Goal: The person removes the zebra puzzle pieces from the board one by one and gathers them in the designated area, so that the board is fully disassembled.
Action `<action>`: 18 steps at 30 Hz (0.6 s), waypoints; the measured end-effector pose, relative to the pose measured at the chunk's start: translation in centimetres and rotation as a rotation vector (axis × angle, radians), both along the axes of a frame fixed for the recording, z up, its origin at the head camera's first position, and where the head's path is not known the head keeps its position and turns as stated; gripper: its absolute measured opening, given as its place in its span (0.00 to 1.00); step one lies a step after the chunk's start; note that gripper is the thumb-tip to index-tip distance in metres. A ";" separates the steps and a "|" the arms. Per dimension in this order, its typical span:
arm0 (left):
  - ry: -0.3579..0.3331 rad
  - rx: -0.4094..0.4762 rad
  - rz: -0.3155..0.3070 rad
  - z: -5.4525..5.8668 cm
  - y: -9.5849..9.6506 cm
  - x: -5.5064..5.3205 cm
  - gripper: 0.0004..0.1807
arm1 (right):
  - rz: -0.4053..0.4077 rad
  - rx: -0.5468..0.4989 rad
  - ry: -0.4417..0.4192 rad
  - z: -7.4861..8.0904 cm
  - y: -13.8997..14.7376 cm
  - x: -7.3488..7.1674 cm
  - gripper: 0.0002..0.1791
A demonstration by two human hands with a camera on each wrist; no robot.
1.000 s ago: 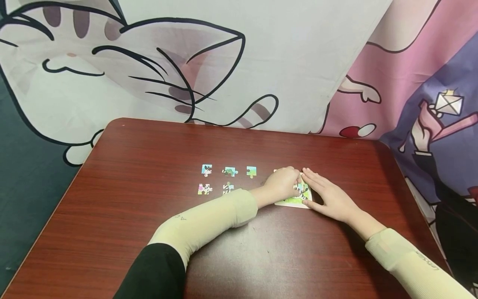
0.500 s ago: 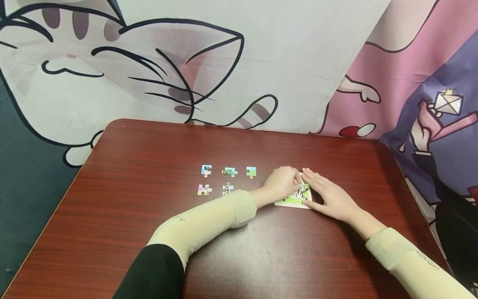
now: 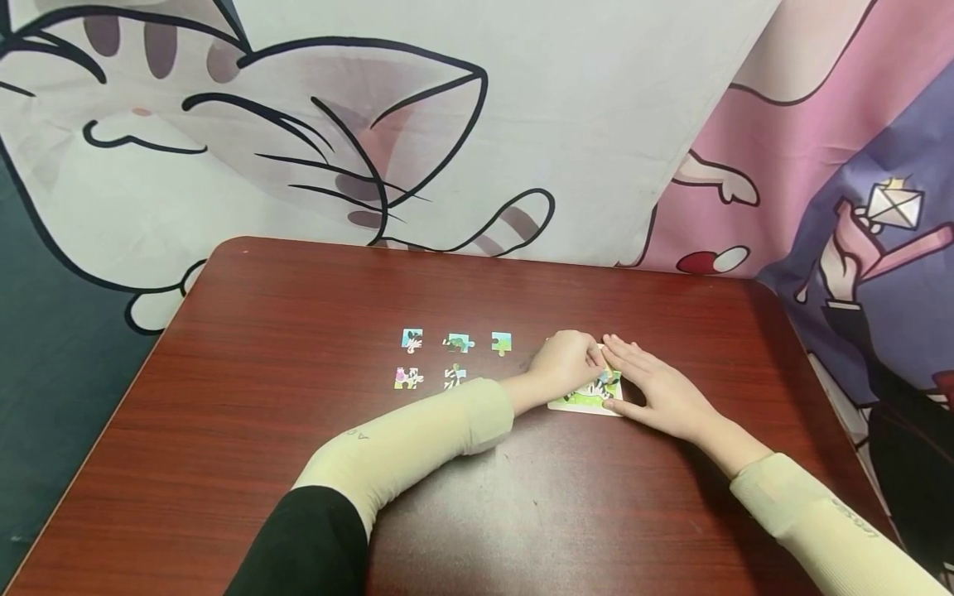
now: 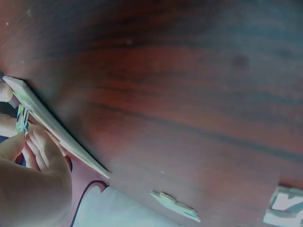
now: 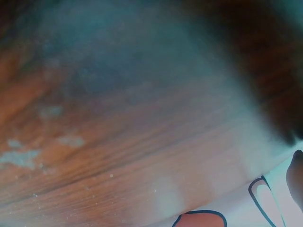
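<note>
Jigsaw pieces number five loose on the reddish-brown, wood-grained surface (image 3: 358, 290), all to the left of one puzzle board (image 3: 585, 403). Three form the far row: a left one (image 3: 412, 340), a middle one (image 3: 458, 343) and a right one (image 3: 502, 343), all well apart. Two form the near row: one with a pink patch (image 3: 408, 378), and one with black-and-white markings (image 3: 455, 376) just beside the left sleeve (image 3: 425, 430), its lower part hidden.

One further small piece (image 4: 22, 118) is pinched between the thumb and fingers of the left hand (image 3: 564, 364), over the board, its tips nearly together. The hand covers much of the board's far left part; green and black-and-white printing shows on the rest, but how many pieces sit in it cannot be told.

The right hand (image 3: 659, 397) lies at the board's right side with fingers extended and thumb spread away from them, touching the edge near both right corners and gripping nothing.

Both sleeves are pale yellow at the forearm, the left one black higher up. Two printed cloths hang behind: a white one with one cat (image 3: 596, 124) and a pink-and-purple one (image 3: 820, 157).
</note>
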State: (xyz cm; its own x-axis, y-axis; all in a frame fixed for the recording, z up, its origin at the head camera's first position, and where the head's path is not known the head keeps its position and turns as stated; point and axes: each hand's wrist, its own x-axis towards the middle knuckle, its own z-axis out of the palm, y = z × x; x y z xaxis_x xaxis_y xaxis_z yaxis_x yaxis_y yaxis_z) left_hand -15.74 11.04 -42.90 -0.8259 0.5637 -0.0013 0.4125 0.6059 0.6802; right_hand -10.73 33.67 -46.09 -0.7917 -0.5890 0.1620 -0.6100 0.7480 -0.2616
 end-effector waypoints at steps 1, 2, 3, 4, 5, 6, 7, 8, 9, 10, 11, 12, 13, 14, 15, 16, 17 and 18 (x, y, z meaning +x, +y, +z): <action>-0.006 0.003 -0.001 0.1 0.0 0.0 0.05 | -0.002 0.003 -0.002 0.0 0.0 0.0 0.47; -0.010 0.008 -0.001 0.2 -0.1 0.0 0.05 | -0.004 0.008 -0.006 -0.1 0.0 0.0 0.47; -0.014 0.013 -0.001 0.3 -0.1 0.0 0.05 | -0.008 0.012 -0.012 -0.1 0.0 0.0 0.46; -0.023 0.020 0.000 0.5 -0.2 0.0 0.04 | -0.011 0.016 -0.017 -0.1 0.0 0.0 0.46; -0.028 0.023 0.000 0.7 -0.3 -0.1 0.05 | -0.014 0.020 -0.024 -0.1 0.1 0.0 0.46; -0.032 0.023 0.003 0.9 -0.4 -0.1 0.05 | -0.016 0.024 -0.028 -0.1 0.1 0.0 0.46; -0.030 0.022 0.004 1.1 -0.5 -0.1 0.05 | -0.018 0.027 -0.032 -0.1 0.1 0.0 0.46; -0.031 0.022 0.005 1.3 -0.6 -0.2 0.05 | -0.020 0.032 -0.035 -0.1 0.0 0.0 0.46; -0.037 0.024 0.005 1.6 -0.8 -0.3 0.05 | -0.021 0.033 -0.038 0.0 0.0 0.0 0.46; -0.043 0.027 0.005 1.9 -1.0 -0.3 0.05 | -0.021 0.036 -0.038 0.0 0.0 0.0 0.47; -0.045 0.032 0.005 2.2 -1.2 -0.5 0.05 | -0.022 0.039 -0.039 0.0 0.0 -0.1 0.47; -0.049 0.039 0.005 2.4 -1.5 -0.6 0.05 | -0.021 0.042 -0.038 0.0 0.0 -0.1 0.47; -0.056 0.047 0.004 2.7 -1.8 -0.7 0.04 | -0.020 0.044 -0.038 0.0 -0.1 -0.1 0.47; -0.067 0.057 0.004 3.0 -2.0 -0.8 0.04 | -0.021 0.045 -0.040 0.0 -0.1 -0.1 0.48; -0.076 0.068 0.003 3.2 -2.4 -0.9 0.03 | -0.021 0.046 -0.040 0.1 -0.1 -0.1 0.48; -0.080 0.075 0.003 3.4 -2.7 -1.0 0.03 | -0.020 0.047 -0.039 0.0 0.0 -0.1 0.48; -0.085 0.081 0.003 3.6 -3.0 -1.1 0.03 | -0.018 0.047 -0.037 0.0 0.0 -0.1 0.48; -0.092 0.086 0.003 3.8 -3.4 -1.2 0.03 | -0.017 0.045 -0.035 0.0 0.0 -0.1 0.48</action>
